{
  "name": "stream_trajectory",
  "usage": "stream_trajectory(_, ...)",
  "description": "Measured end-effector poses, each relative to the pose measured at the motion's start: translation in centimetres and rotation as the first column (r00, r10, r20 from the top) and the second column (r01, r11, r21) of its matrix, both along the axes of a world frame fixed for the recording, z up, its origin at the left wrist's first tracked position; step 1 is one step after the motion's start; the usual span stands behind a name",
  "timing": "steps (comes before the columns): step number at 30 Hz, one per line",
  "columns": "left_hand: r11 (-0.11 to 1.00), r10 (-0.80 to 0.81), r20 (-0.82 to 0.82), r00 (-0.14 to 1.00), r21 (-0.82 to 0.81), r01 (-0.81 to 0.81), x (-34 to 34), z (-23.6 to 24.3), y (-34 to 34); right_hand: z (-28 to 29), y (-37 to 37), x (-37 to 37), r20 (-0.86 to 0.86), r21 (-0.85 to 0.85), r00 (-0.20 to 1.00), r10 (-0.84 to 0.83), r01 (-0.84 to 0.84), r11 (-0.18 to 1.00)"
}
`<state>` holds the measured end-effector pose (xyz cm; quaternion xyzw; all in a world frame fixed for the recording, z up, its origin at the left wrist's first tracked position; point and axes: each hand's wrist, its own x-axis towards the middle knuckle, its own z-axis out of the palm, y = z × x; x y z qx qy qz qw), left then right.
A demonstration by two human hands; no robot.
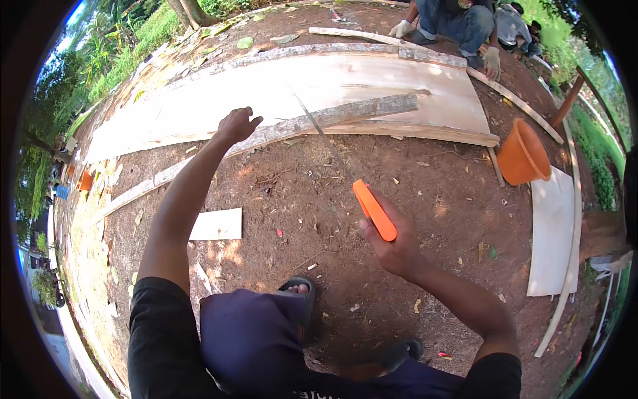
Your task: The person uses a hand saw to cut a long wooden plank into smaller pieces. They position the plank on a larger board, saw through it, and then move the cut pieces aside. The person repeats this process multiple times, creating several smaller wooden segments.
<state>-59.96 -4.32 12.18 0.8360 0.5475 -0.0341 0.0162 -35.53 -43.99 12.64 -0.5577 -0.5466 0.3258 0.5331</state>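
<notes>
My right hand (392, 243) is wrapped round the orange handle of a hand saw (375, 211). Its thin metal blade points away and to the left, crossing over a long, narrow, bark-edged wooden strip (319, 121). My left hand (237, 125) is by the far side of that strip, above a wide pale wooden board (206, 100), its thumb apart from the loosely curled fingers and nothing visible in them. Whether it touches the strip I cannot tell. The strip lies aslant, its right end over the board and its left end on the dirt.
A small pale board piece (219, 224) lies near my left knee. At the right stand an orange bucket (524, 153) and a pale plank (553, 233), with a curved strip (563, 299) beside it. Beyond the board, another person (458, 26) in gloves crouches.
</notes>
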Motion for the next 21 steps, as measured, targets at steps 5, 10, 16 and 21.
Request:
stream_trajectory(5, 0.985, -0.096, 0.422, 0.901, -0.093, 0.148, 5.0, -9.6, 2.6, -1.0, 6.4, -3.0, -0.074, -0.133, 0.967, -0.243, 0.232, 0.964)
stream_trajectory(10, 0.985, 0.035, 0.652, 0.757, -0.152, 0.085, 9.4, -14.0, 3.2, -5.0, 9.3, -7.1, -0.01, -0.131, 0.917, -0.399, 0.395, 0.909)
stream_trajectory(16, 0.998, -0.047, 0.593, 0.804, -0.007, 0.063, 9.8, -15.5, 2.6, -7.8, 9.9, -10.7, 0.04, -0.065, 0.858, -0.512, 0.514, 0.856)
stream_trajectory(21, 0.999, 0.012, 0.615, 0.788, -0.038, 0.013, 10.0, -15.3, 3.1, -7.9, 9.9, -11.3, 0.014, -0.107, 0.876, -0.481, 0.48, 0.871)
